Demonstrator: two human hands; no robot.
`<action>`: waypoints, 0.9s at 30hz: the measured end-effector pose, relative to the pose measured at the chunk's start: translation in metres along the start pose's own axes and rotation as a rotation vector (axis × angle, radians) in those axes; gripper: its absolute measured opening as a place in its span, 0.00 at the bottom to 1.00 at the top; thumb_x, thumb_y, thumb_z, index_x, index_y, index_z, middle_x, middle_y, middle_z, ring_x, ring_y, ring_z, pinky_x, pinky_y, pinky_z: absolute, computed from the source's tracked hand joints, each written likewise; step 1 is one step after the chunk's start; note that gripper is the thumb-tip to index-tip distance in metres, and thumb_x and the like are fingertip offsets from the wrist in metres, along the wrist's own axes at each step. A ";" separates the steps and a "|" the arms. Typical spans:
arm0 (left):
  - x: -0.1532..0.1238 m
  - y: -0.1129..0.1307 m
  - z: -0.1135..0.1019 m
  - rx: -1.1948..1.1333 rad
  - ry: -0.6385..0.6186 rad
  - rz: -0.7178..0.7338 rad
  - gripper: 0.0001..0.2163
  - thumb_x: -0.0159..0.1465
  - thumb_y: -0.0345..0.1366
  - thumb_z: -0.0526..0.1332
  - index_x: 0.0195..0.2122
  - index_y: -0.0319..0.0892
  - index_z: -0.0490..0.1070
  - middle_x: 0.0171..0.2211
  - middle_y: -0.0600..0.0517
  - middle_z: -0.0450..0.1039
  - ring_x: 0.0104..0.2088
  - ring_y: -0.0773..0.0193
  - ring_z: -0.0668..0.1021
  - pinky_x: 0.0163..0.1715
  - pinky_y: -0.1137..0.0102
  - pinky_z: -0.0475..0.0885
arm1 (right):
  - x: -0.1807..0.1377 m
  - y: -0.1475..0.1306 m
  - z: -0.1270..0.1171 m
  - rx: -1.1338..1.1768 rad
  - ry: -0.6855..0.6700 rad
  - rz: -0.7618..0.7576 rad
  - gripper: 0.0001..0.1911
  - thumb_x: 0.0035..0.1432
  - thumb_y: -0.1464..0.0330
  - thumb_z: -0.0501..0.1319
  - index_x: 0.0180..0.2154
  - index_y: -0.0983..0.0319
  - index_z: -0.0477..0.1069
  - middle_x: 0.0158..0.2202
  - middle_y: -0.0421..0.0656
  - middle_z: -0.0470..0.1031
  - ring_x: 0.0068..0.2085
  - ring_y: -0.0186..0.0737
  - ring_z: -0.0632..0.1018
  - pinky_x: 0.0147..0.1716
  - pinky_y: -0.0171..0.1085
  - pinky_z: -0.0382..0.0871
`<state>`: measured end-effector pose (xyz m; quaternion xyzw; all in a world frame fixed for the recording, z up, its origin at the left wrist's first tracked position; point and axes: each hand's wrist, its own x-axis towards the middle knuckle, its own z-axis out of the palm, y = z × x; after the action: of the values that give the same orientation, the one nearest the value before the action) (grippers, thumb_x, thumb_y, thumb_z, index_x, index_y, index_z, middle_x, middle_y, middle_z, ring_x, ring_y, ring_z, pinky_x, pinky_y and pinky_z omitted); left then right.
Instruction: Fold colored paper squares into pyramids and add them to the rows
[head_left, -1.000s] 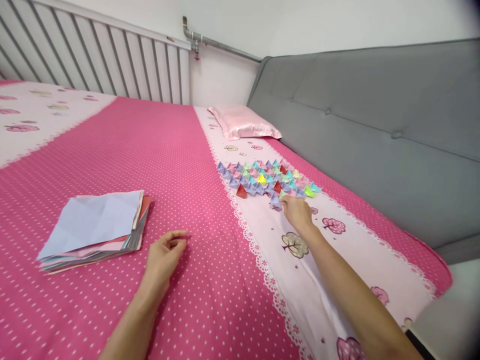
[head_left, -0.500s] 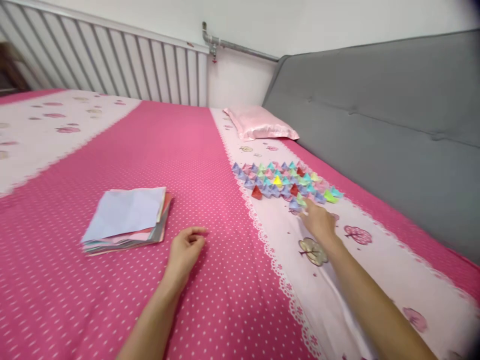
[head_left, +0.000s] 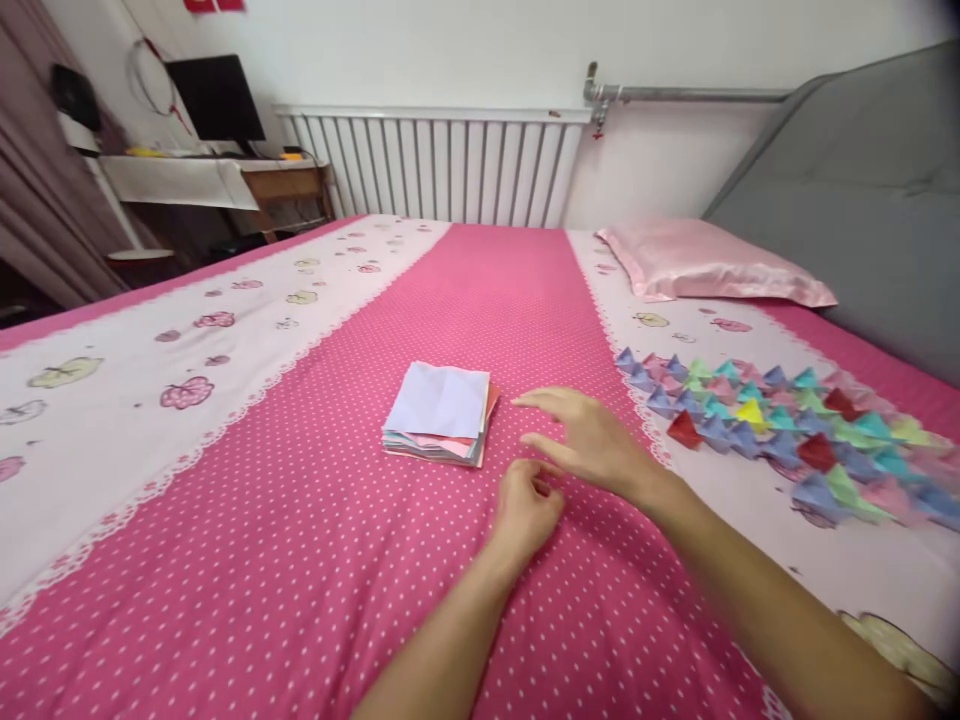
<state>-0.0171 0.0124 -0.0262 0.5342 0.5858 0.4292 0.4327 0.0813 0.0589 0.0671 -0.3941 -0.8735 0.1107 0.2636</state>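
Note:
A stack of square coloured paper sheets [head_left: 439, 402] lies on the bed, a pale lilac sheet on top and red, pink and grey edges below. My right hand [head_left: 592, 440] hovers just right of the stack, thumb and fingers apart, with nothing in it. Below it my left hand [head_left: 529, 505] rests on the bedspread near the stack's lower right corner, its fingers curled in and nothing visible in them. To the right stand rows of small folded paper pieces [head_left: 750, 415] with pointed tops, in lilac, turquoise, green, pink, red and yellow.
A pink dotted bedspread [head_left: 300, 560] with pale printed bands covers the bed. Behind the folded pieces lies a pink satin pillow [head_left: 712, 262] by a grey padded headboard [head_left: 862, 170]. A white radiator [head_left: 442, 165] lines the wall; a desk [head_left: 187, 183] with a monitor [head_left: 216, 100] stands back left.
My right hand has left the folded paper pieces and come across to the left, opening beside the paper stack. The view has swung left; my left hand stays low and curled.

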 end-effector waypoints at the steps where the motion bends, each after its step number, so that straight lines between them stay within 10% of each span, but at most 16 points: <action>1: -0.001 0.000 0.000 0.018 -0.008 0.019 0.13 0.46 0.21 0.54 0.32 0.37 0.71 0.27 0.50 0.73 0.25 0.68 0.72 0.25 0.74 0.64 | 0.012 -0.001 0.012 0.012 -0.014 -0.047 0.19 0.53 0.68 0.59 0.48 0.60 0.69 0.49 0.45 0.73 0.51 0.42 0.71 0.51 0.44 0.64; 9: -0.012 0.003 -0.003 0.250 -0.074 0.077 0.14 0.48 0.25 0.56 0.37 0.37 0.70 0.35 0.43 0.73 0.36 0.55 0.73 0.35 0.65 0.68 | 0.050 -0.001 0.070 0.094 -0.092 -0.197 0.21 0.48 0.67 0.61 0.47 0.64 0.71 0.49 0.49 0.73 0.52 0.44 0.71 0.53 0.43 0.61; 27: -0.016 0.001 -0.004 0.254 -0.079 0.057 0.14 0.48 0.27 0.57 0.37 0.36 0.70 0.40 0.40 0.69 0.39 0.52 0.72 0.39 0.62 0.68 | 0.055 -0.009 0.071 0.112 -0.132 -0.111 0.14 0.58 0.71 0.53 0.39 0.58 0.76 0.44 0.40 0.77 0.47 0.38 0.75 0.48 0.38 0.66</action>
<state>-0.0193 -0.0034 -0.0235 0.6177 0.6023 0.3425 0.3720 0.0061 0.0954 0.0316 -0.3217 -0.9018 0.1703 0.2328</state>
